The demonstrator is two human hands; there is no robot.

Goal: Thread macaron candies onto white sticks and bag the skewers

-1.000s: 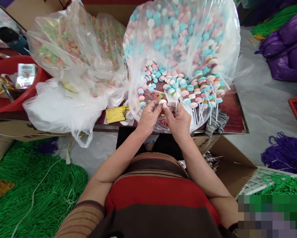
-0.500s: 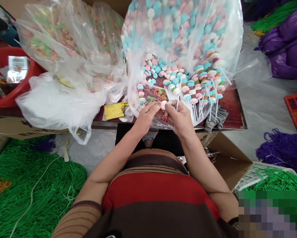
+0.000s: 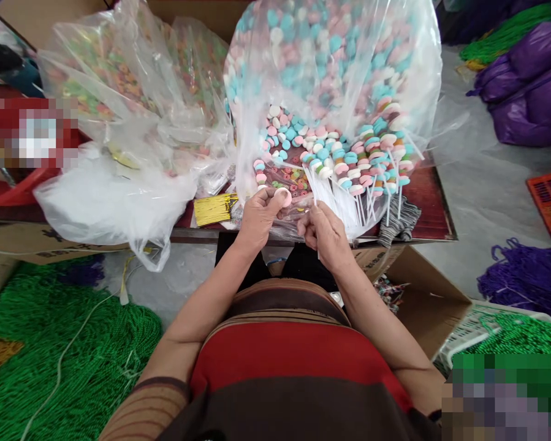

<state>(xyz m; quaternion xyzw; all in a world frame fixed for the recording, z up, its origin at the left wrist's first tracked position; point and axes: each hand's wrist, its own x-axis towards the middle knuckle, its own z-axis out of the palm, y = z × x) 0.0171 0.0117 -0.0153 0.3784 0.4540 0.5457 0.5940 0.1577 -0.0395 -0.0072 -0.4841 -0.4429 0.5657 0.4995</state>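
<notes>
My left hand [image 3: 258,214] pinches a round pink candy disc [image 3: 283,196] between thumb and fingers. Beside it my right hand [image 3: 323,231] is closed on a thin white stick [image 3: 318,205] that points up toward the candy. Both hands hover at the mouth of a big clear bag [image 3: 334,79] full of pink, blue and white candy discs. Several finished candy skewers [image 3: 371,162] lie fanned out just beyond my right hand. Small coloured ring candies [image 3: 290,178] lie under the plastic in front of my fingers.
A dark red table [image 3: 429,205] carries more clear bags of coloured rings [image 3: 114,73], a white bag [image 3: 114,196], yellow twist ties [image 3: 213,208] and a red basin [image 3: 8,184]. Green beads [image 3: 73,343] cover the floor at left; purple beads [image 3: 523,282] and a cardboard box [image 3: 422,300] sit right.
My hands have drawn apart a little. The left hand has lifted the pink disc away to the left, and the right hand has dropped lower with the stick.
</notes>
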